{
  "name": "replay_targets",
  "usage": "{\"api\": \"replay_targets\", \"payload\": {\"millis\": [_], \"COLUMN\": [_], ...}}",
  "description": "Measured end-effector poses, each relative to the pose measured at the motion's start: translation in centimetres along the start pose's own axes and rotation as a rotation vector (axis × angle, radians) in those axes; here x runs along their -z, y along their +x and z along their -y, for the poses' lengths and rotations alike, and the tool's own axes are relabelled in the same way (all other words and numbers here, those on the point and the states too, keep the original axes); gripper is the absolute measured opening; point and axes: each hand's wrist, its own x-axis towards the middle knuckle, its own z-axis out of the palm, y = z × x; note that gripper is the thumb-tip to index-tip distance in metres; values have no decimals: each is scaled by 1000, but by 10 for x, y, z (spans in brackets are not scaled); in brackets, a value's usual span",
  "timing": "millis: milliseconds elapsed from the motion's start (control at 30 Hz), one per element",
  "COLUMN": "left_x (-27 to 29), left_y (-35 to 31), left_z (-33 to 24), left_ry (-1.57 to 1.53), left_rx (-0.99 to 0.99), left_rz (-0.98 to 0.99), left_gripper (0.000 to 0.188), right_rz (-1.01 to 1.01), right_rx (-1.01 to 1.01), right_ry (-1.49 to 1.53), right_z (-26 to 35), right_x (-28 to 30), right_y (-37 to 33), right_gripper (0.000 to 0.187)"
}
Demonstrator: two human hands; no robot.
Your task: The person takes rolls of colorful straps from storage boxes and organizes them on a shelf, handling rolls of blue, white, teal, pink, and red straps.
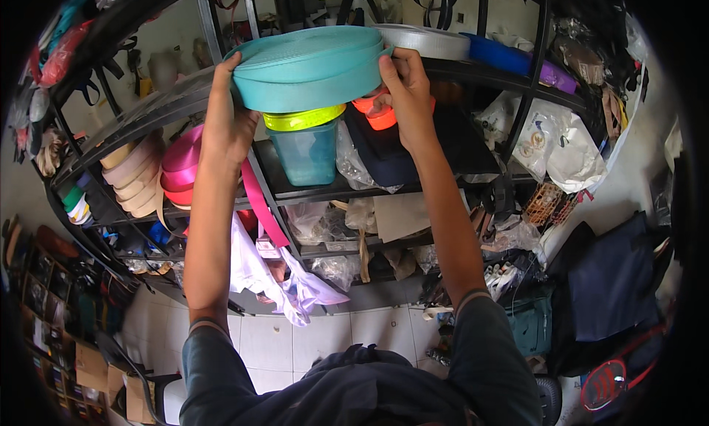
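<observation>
Two stacked rolls of teal webbing (306, 71) are held up between my two hands in front of the black shelf rack. My left hand (230, 119) is closed on their left side, fingertips at the upper edge and the other fingers partly hidden underneath. On the right side my right hand (405, 94) grips the same rolls, with its fingers curled. Right beneath the teal rolls, a neon yellow roll (306, 118) rests on a bluish see-through plastic tub (304, 154). Bright orange rolls (381, 118) lie just behind my right hand.
Pink webbing rolls (181, 164) and beige rolls (136, 176) sit on the middle shelf at left; one pink strap hangs down. White (425, 42) and blue (496, 55) rolls lie on the upper shelf. Lilac cloth (258, 275) droops below. Plastic bags (565, 145) hang at right.
</observation>
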Motion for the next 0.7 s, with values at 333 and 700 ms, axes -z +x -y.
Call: {"api": "replay_targets", "payload": {"millis": [333, 700], "left_x": [1, 19], "left_y": [0, 20], "left_z": [-4, 8], "left_ry": [574, 1496], "left_rx": [20, -1101], "left_rz": [93, 129], "left_gripper": [71, 71], "right_rz": [-335, -143], "right_rx": [251, 555], "right_ry": [-480, -1022], "right_z": [-6, -2], "right_x": [-8, -12], "right_y": [15, 3], "right_gripper": [20, 37]}}
